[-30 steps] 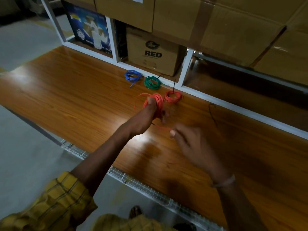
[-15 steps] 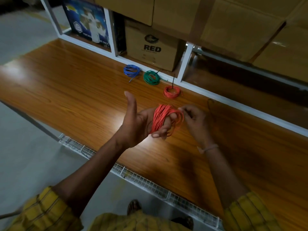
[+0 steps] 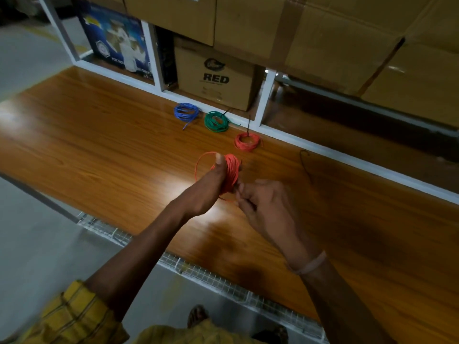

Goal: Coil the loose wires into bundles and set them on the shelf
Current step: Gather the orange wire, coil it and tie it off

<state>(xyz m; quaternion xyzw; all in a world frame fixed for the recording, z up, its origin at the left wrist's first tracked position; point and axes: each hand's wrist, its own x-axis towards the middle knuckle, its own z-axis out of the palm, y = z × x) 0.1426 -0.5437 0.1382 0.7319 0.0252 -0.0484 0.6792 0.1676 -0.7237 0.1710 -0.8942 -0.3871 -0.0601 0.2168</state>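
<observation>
My left hand [image 3: 211,184] is closed around a coil of red wire [image 3: 232,172], thumb on top, held above the wooden shelf board [image 3: 104,150]. One loose loop of that wire sticks out to the left of my thumb. My right hand [image 3: 265,207] sits just right of the coil, its fingertips pinching the wire's end at the coil's lower edge. Three finished bundles lie on the board by the white frame: a blue bundle [image 3: 186,112], a green bundle [image 3: 216,121] and a red bundle [image 3: 247,142].
A thin dark wire [image 3: 305,161] lies on the board to the right. Behind the white frame [image 3: 323,151] stand a cardboard box marked RED [image 3: 214,78] and a blue printed box [image 3: 116,38]. Large cartons [image 3: 323,28] overhang above. A wire mesh edge [image 3: 211,276] runs along the board's front.
My left hand turned palm-down and moved forward with the red coil. My right hand shifted from the coil's right side to its lower edge.
</observation>
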